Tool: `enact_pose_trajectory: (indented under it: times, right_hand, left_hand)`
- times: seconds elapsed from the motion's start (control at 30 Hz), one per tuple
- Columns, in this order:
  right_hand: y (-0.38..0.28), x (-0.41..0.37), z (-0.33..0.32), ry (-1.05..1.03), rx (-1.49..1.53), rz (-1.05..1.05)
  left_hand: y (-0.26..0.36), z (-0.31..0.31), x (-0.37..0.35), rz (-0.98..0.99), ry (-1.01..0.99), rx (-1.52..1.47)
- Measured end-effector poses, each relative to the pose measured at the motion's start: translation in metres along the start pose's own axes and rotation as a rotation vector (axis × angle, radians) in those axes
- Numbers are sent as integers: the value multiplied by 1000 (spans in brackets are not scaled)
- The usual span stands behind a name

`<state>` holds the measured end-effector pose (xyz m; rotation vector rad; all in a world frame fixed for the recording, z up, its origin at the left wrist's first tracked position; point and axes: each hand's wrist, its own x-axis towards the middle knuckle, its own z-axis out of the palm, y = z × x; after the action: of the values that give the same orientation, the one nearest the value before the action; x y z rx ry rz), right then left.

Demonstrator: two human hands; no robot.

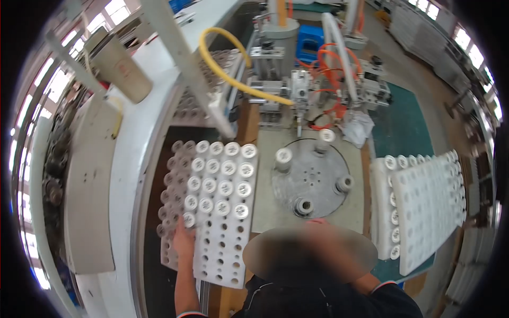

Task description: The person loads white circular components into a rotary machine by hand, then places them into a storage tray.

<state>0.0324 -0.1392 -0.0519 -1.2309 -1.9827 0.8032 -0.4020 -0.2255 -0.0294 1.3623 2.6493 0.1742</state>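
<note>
My left hand is at the lower left of a white perforated tray, its fingers closed on a white round cap with small holes in its top. More such caps fill the tray's upper rows, while the lower holes hold nothing. My right hand is at the near edge of a round metal turntable, close to an uncapped post. A blurred patch covers much of that hand, so its grip is hidden. Two other posts carry white caps, and a third bare post stands at the right.
Behind the turntable stand metal pneumatic units with orange tubes and a yellow hose. At right, a white tray leans tilted over another capped tray. A clear plastic bag hangs near the machine. A beige cylinder stands at left.
</note>
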Motion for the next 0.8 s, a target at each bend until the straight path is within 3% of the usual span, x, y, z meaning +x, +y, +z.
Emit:
enact_pose_trajectory:
  times: [0.07, 0.27, 0.3, 0.37, 0.43, 0.5, 0.57, 0.6, 0.63, 0.7, 0.73, 0.8]
  right_hand:
    - [-3, -1, -10, -44, 9, 105]
    - [-6, -1, -25, -34, 40, 135]
    - [-7, -2, -31, -16, 36, 143]
    - [-7, -1, -47, 41, 29, 163]
    - [-8, -7, -71, 203, 37, 170]
    - [-21, -12, -101, 265, 70, 283]
    - [-18, -16, -132, 358, 72, 390]
    - [-16, -20, -150, 423, 10, 286]
    - [-12, -28, -176, 491, -71, 183]
    - [0, -42, -236, 635, -210, 220]
    - [10, -43, -263, 697, -262, 235]
    - [48, -55, -325, 876, -414, 339]
  left_hand:
    - [14, -4, -5, -40, -2, -2]
    - [19, 14, -22, -43, 164, -148]
    - [21, 15, -32, -11, 159, -156]
    - [37, 18, -51, 70, 307, 115]
    - [76, 21, -65, 311, 299, -181]
    - [129, 35, -68, 510, 89, -512]
    - [204, 26, -73, 476, -218, -757]
    - [238, 31, -75, 476, -408, -833]
    - [263, 38, -78, 604, -415, -834]
    - [313, 37, -85, 800, -430, -850]
    - [332, 39, -87, 845, -451, -863]
    - [353, 44, -92, 753, -641, -821]
